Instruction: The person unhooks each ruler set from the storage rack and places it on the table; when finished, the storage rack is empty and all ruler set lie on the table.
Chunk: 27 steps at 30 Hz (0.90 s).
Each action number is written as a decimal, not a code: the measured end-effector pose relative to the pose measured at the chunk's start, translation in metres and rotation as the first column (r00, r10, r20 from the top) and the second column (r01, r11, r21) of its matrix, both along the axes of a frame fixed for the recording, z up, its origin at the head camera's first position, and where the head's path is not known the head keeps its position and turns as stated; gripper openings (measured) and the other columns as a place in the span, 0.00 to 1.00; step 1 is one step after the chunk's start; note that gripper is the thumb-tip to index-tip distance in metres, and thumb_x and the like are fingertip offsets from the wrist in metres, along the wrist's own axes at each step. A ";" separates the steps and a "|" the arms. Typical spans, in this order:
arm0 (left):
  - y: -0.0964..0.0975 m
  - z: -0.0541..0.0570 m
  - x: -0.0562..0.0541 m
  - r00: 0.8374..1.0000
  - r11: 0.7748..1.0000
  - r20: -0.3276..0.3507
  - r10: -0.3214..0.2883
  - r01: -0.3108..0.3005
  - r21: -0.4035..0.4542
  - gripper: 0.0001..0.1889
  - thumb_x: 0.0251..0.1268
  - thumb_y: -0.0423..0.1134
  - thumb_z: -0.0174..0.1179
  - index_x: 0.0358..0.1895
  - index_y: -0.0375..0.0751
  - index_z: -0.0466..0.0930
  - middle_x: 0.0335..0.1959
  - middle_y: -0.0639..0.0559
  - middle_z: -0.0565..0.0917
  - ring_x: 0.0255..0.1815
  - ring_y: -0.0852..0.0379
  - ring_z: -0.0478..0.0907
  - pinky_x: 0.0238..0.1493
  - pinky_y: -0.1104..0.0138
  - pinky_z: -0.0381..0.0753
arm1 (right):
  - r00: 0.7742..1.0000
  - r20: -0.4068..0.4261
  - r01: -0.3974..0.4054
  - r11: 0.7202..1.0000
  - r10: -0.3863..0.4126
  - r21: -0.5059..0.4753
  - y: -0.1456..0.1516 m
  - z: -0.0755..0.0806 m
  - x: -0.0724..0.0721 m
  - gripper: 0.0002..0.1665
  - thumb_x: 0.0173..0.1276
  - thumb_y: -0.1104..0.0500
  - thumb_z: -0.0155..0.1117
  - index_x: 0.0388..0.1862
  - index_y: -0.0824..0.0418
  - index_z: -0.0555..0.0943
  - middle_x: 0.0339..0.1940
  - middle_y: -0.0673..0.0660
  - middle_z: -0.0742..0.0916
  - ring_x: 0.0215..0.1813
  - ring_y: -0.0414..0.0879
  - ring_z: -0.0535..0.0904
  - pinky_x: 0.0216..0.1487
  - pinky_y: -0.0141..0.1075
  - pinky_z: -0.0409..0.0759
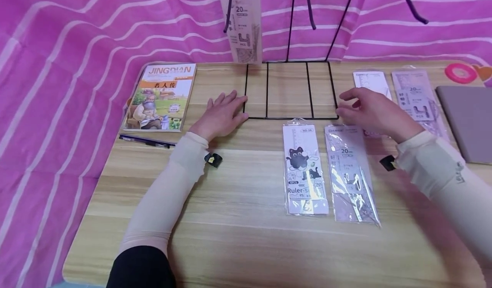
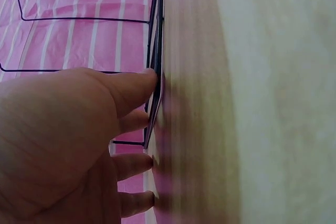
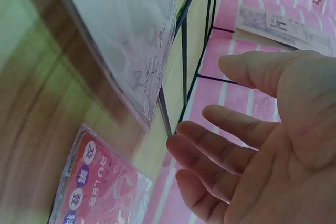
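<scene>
A black wire display rack (image 1: pixel 284 118) stands at the back of the wooden table, its hooks reaching forward above its base. My left hand (image 1: pixel 221 119) rests at the base's left front corner, thumb and forefinger touching the wire and the other fingers spread. By the right front corner is my right hand (image 1: pixel 378 110), fingers loosely bent and nothing held; its palm (image 3: pixel 304 140) faces the rack in the right wrist view. One packaged ruler set (image 1: pixel 246 40) hangs on the rack's left side. In front lie a cat-print ruler set (image 1: pixel 306 168) and another clear-packed ruler set (image 1: pixel 349 174).
Two more ruler sets, one white (image 1: pixel 369 79) and one pinkish (image 1: pixel 417 95), lie beyond the right hand. Farther right are a grey flat object (image 1: pixel 467 121) and a pink ring (image 1: pixel 460 73). A book (image 1: pixel 161 98) and pens (image 1: pixel 146 141) lie left, before the pink striped cloth (image 1: pixel 77 66).
</scene>
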<state>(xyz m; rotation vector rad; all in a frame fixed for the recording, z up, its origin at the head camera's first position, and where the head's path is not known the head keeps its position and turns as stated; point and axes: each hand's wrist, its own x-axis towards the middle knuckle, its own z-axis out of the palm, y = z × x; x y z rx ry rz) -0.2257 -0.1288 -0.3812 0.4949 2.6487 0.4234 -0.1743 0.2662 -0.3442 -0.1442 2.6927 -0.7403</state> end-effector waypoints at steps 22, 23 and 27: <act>-0.004 0.015 -0.003 0.999 0.997 -0.053 0.000 0.004 0.072 0.36 0.84 0.59 0.48 0.87 0.62 0.48 0.90 0.51 0.42 0.90 0.44 0.39 0.86 0.37 0.33 | 0.998 0.024 -0.059 0.997 0.058 0.050 -0.004 -0.017 -0.018 0.36 0.77 0.51 0.68 0.77 0.62 0.68 0.64 0.74 0.82 0.64 0.67 0.79 0.65 0.66 0.74; -0.004 0.016 -0.003 0.999 0.997 -0.051 0.004 0.000 0.073 0.36 0.84 0.59 0.48 0.87 0.62 0.48 0.90 0.51 0.42 0.90 0.44 0.39 0.86 0.37 0.34 | 0.998 0.028 -0.056 0.997 0.055 0.047 -0.004 -0.017 -0.018 0.37 0.77 0.51 0.68 0.78 0.62 0.68 0.65 0.73 0.82 0.64 0.67 0.79 0.65 0.66 0.74; -0.005 0.016 -0.002 0.999 0.997 -0.051 0.015 -0.011 0.079 0.36 0.84 0.59 0.48 0.87 0.61 0.47 0.90 0.51 0.42 0.90 0.44 0.40 0.87 0.38 0.40 | 0.998 0.033 -0.059 0.997 0.058 0.048 -0.004 -0.019 -0.016 0.38 0.77 0.49 0.68 0.78 0.61 0.68 0.65 0.73 0.82 0.64 0.67 0.79 0.64 0.66 0.75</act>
